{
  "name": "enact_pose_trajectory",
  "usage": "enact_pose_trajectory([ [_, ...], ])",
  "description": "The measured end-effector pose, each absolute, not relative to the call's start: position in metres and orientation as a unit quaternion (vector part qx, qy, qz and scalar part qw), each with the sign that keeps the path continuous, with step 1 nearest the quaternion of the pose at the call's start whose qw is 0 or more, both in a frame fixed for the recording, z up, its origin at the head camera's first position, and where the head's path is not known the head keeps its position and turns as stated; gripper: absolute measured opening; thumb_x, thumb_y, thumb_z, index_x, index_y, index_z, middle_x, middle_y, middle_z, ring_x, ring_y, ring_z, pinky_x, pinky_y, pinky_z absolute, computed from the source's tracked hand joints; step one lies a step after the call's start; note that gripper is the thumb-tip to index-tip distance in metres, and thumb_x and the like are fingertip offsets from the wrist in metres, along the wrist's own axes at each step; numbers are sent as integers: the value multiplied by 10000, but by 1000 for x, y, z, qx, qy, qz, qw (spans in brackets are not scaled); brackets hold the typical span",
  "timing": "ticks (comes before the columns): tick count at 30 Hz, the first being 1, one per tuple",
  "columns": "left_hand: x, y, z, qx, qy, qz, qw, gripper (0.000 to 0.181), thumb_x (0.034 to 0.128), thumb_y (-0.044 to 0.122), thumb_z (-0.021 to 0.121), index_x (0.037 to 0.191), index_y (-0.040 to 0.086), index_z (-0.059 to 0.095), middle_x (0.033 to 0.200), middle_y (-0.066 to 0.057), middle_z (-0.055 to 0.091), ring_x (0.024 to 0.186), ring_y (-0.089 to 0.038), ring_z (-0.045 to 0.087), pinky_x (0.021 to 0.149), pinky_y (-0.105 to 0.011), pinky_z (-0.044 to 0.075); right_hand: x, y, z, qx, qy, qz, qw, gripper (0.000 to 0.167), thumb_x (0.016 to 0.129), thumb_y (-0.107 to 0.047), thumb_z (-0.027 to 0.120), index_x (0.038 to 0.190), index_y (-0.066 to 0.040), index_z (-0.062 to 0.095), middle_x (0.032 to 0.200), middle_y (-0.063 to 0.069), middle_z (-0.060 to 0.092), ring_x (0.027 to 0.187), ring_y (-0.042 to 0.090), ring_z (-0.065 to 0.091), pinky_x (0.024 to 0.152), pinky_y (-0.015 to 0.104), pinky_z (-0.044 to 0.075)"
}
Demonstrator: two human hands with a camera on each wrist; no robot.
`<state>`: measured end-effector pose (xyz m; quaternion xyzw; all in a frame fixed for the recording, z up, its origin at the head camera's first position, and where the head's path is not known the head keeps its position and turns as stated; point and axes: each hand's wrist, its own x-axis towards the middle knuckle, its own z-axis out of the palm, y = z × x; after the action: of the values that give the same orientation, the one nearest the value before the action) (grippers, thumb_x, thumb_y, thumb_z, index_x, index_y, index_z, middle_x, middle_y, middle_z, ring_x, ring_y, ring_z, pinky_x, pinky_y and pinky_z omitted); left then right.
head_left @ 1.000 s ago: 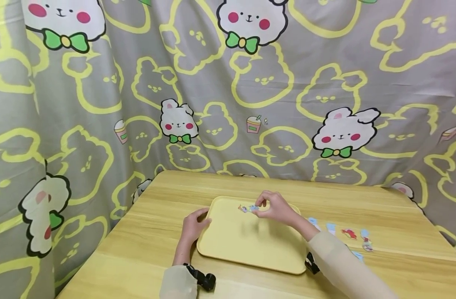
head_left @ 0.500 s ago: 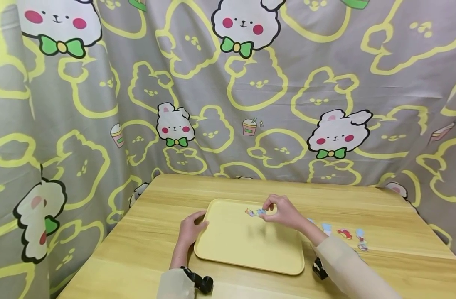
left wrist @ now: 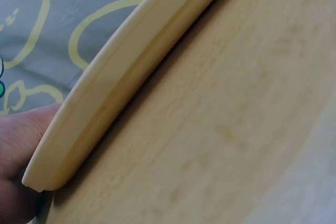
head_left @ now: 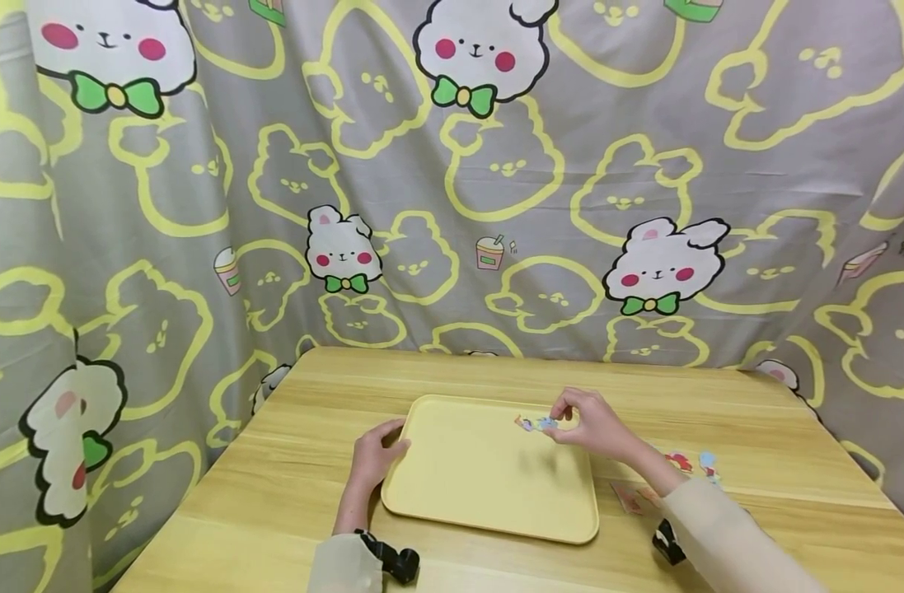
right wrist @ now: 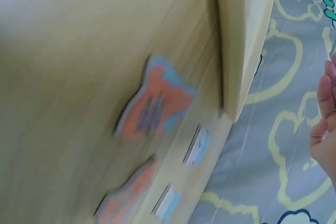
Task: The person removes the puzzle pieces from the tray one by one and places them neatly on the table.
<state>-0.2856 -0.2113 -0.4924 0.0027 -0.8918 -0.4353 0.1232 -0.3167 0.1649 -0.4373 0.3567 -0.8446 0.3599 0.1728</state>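
My right hand (head_left: 588, 422) pinches a small flat puzzle piece (head_left: 527, 423) between thumb and fingertips, above the far right part of a yellow tray (head_left: 489, 478). Orange and purple show at the piece's left end, blue near the fingers; whether it is one piece or two joined is too small to tell. A shadow falls on the tray below. My left hand (head_left: 376, 455) holds the tray's left edge, thumb at the rim. In the left wrist view, part of that hand (left wrist: 21, 156) shows at the tray's end. The right wrist view catches only some fingers (right wrist: 326, 114) at its edge, without the piece.
Several loose puzzle pieces lie on the wooden table (head_left: 333, 395) right of the tray, among them a red one (head_left: 677, 462) and a blue one (head_left: 708, 461). Close up, an orange and blue piece (right wrist: 157, 98) is blurred. A patterned curtain (head_left: 422, 189) stands behind the table.
My right hand has moved right across the tray with the puzzle piece pinched in it, and its forearm now covers some of the loose pieces. The left hand stays at the tray's edge.
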Motion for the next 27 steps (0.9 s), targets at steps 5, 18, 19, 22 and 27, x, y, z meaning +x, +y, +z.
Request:
enact_pose_trajectory([
  [5, -286, -212, -494, 0, -893, -433, 126, 369, 874, 135, 726, 1235, 69, 682, 1280, -203, 653, 1259, -415, 559, 1083, -537, 448, -313, 178, -437, 343, -856, 344, 176, 210, 732, -141, 832, 780, -169, 630, 756, -99, 610, 674, 144, 544, 612, 275, 478],
  [18, -285, -211, -491, 2, -894, -432, 122, 369, 879, 125, 719, 1241, 65, 677, 1297, -212, 639, 1271, -420, 546, 1089, -538, 442, -298, 210, -441, 349, -857, 316, 211, 232, 715, -105, 836, 766, -168, 619, 757, -60, 628, 676, 122, 535, 616, 261, 461],
  [19, -284, -211, -491, 1, -894, -431, 122, 368, 879, 126, 720, 1239, 66, 678, 1296, -211, 641, 1270, -419, 548, 1089, -537, 443, -296, 212, -441, 344, -860, 312, 213, 237, 714, -108, 837, 763, -174, 616, 751, -65, 623, 676, 116, 533, 628, 255, 448],
  [22, -284, -210, -491, 1, -895, -430, 121, 368, 879, 124, 720, 1240, 63, 677, 1296, -210, 641, 1271, -417, 548, 1089, -533, 445, -291, 220, -443, 327, -870, 299, 215, 236, 712, -132, 844, 758, -182, 618, 740, -78, 613, 679, 114, 526, 659, 243, 397],
  [27, -285, -211, -492, -1, -892, -434, 125, 366, 874, 128, 727, 1232, 64, 683, 1288, -211, 645, 1266, -420, 550, 1092, -533, 442, -287, 233, -445, 320, -874, 284, 231, 261, 686, -139, 860, 747, -188, 611, 728, -95, 587, 673, 97, 502, 663, 224, 352],
])
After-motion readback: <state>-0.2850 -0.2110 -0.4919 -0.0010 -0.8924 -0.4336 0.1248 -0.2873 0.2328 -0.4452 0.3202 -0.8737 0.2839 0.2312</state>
